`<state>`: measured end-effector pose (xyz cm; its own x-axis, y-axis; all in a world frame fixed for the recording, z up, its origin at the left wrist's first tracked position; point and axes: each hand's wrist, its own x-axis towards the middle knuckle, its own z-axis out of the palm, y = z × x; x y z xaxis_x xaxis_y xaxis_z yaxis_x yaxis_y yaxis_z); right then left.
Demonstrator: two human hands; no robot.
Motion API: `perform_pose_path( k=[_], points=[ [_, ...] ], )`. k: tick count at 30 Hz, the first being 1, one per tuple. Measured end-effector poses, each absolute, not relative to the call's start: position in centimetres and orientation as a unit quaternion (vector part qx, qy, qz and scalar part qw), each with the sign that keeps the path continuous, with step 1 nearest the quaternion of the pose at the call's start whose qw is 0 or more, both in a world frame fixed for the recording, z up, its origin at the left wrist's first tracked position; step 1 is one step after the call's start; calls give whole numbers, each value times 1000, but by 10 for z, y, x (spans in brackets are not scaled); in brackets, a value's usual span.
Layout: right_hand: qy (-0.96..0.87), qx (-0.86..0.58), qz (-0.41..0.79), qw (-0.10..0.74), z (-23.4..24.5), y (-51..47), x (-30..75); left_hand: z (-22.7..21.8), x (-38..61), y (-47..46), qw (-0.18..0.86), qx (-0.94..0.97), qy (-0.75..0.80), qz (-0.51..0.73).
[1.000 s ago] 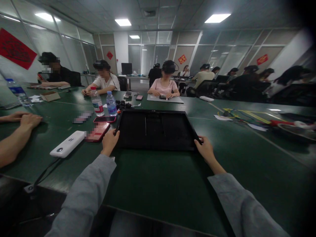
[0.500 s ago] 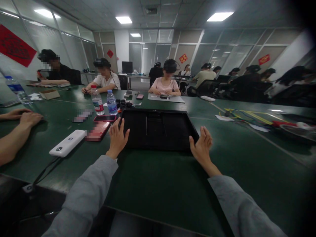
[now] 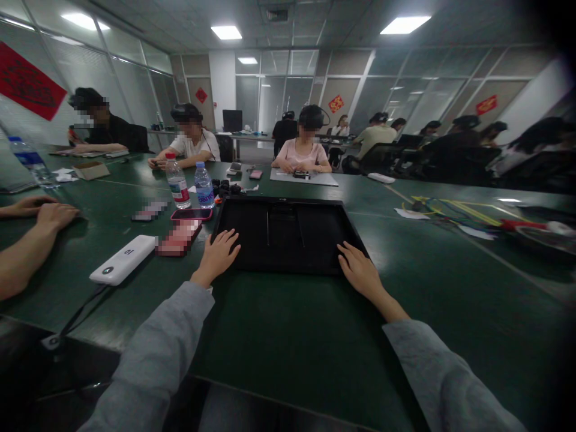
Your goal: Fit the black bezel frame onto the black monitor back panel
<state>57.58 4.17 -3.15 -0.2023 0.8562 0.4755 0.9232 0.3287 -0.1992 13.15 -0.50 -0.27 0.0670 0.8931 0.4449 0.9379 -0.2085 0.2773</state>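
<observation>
A black, shallow, tray-like rectangular panel with a raised rim lies on the green table in front of me. Two thin upright lines and a small dark raised part show on its inner face. My left hand rests at its near left corner, fingers stretched and a little apart. At the near right corner is my right hand, its fingers extended over the rim. Neither hand is wrapped round anything. Whether the palms press on the rim I cannot tell.
Left of the panel are a white power bank, a pink-edged phone and two water bottles. Another person's arm lies on the table at far left. Cables sit at right; several people sit beyond.
Both hands have come down from the panel's sides onto its near corners, and the fingers now lie flatter. The panel appears almost unmoved.
</observation>
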Motion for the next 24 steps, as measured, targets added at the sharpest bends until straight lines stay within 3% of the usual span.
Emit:
perform_pose_path(
  k=[10,17,24],
  points=[
    [-779,-565,-67,262,-32,42,577,-4,131,-4,38,-726,-629,-276],
    [-780,-562,-71,267,-33,42,577,5,136,-13,96,-738,-598,-298],
    [-779,-562,-68,269,-33,42,577,2,132,-7,4,-787,-558,-264]
  ],
)
